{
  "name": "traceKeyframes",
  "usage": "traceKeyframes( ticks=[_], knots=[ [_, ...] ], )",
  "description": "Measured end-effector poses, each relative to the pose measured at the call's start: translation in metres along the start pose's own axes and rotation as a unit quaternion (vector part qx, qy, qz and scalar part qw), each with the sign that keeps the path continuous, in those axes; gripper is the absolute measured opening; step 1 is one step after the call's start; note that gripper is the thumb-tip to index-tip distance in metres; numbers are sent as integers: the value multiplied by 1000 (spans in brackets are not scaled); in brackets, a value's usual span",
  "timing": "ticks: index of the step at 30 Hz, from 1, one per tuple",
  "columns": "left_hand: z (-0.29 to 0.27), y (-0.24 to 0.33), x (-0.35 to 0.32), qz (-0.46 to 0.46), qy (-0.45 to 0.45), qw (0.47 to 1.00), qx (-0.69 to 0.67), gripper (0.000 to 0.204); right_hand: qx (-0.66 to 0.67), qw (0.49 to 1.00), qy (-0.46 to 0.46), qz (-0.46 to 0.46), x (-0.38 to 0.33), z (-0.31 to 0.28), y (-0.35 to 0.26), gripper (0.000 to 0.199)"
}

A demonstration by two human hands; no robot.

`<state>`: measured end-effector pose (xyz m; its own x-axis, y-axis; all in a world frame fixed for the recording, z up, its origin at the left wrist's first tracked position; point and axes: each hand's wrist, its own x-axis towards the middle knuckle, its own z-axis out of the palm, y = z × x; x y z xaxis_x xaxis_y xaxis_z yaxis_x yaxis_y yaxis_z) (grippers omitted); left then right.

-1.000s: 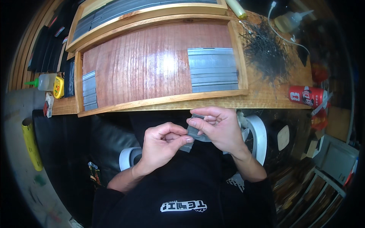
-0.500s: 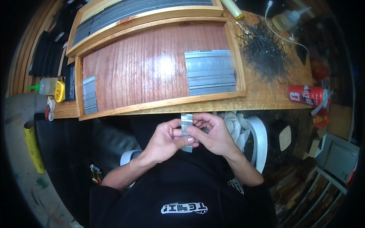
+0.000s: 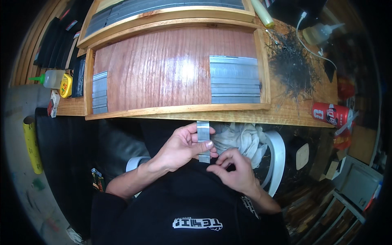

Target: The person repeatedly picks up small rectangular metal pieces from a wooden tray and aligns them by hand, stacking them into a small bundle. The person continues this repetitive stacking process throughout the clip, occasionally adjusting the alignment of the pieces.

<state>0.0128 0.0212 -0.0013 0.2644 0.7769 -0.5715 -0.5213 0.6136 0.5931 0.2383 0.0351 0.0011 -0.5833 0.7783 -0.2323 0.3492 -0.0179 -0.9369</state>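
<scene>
My left hand (image 3: pixel 181 147) grips a short grey metal strip (image 3: pixel 203 131), held upright just below the table's front edge. My right hand (image 3: pixel 234 171) sits lower, its fingertips pinched near the strip's bottom end; whether it touches the strip I cannot tell. On the table above lies a shallow wooden tray (image 3: pixel 179 109) with a stack of similar grey strips (image 3: pixel 234 79) at its right end and a narrower stack (image 3: pixel 99 92) at its left end.
A second wooden tray (image 3: pixel 163 14) of grey strips lies behind. A heap of dark metal shavings (image 3: pixel 292 65), a red can (image 3: pixel 330 114) and a glue bottle (image 3: pixel 318 32) sit at right. A white rag (image 3: pixel 241 139) lies in my lap. A yellow tape measure (image 3: pixel 65 85) lies left.
The strip has turned from flat between both hands to upright in my left hand. My right hand has dropped from the strip's side to below its lower end.
</scene>
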Motion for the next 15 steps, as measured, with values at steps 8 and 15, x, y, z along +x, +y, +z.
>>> traceKeyframes(
  ticks=[8,15],
  knots=[
    [5,-7,4,-10,11,1000,-27,23,3,981,32,-193,2,25,18,24],
    [5,-4,7,-6,-3,999,-46,19,3,984,106,-139,0,34,18,17]
  ],
)
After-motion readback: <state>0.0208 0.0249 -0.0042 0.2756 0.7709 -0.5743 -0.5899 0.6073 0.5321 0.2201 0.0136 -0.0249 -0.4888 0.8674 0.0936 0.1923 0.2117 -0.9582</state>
